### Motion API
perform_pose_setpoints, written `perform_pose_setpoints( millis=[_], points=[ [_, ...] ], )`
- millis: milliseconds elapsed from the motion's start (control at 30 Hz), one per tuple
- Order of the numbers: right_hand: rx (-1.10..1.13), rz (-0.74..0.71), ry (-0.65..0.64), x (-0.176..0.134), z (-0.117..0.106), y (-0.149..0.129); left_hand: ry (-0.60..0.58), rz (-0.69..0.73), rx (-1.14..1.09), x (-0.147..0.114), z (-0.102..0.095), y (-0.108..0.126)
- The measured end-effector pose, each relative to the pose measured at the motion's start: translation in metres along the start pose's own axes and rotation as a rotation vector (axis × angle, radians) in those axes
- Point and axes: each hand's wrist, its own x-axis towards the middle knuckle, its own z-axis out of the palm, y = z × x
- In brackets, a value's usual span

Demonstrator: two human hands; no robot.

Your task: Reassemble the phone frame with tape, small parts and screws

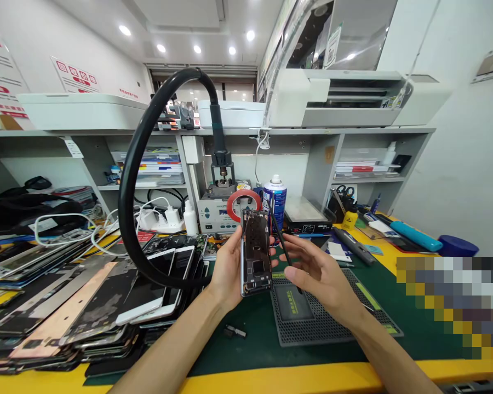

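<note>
An opened phone [256,251] stands nearly upright in my left hand [227,273], its dark inner side with small metal parts facing me. The thumb lies along the phone's left edge, and fingertips show past its right edge. My right hand [318,273] is just to the right, closed on a long thin black piece [280,232] that slants from upper left to lower right. Whether this is a tool or a thin panel seen edge-on, I cannot tell. Below them are a grey ridged work mat [320,331] and a small dark metal part [235,331].
Stacked phone screens and frames [102,306] cover the left side. A thick black hose [127,164] arches over from a bench machine [217,216]. Behind the phone stand a red tape roll [231,207] and a blue spray can [276,191]. Tools [353,246] lie at right.
</note>
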Motion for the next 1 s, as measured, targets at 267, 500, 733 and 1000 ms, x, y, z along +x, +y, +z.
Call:
perform_pose_setpoints(
  millis=[267,500,733,1000],
  points=[
    [-0.02,0.081,0.029,0.001,0.004,0.005,0.016,0.098,0.037,0.006,-0.006,-0.009],
    [0.005,0.147,-0.001,0.003,0.005,0.007,-0.011,0.21,0.086,0.007,-0.007,-0.011],
    [-0.016,0.127,-0.003,0.003,0.009,0.01,-0.045,0.262,0.09,0.006,-0.006,-0.01],
    [-0.058,0.11,0.003,0.003,0.01,0.009,-0.046,0.273,0.08,0.005,-0.005,-0.011]
  ],
)
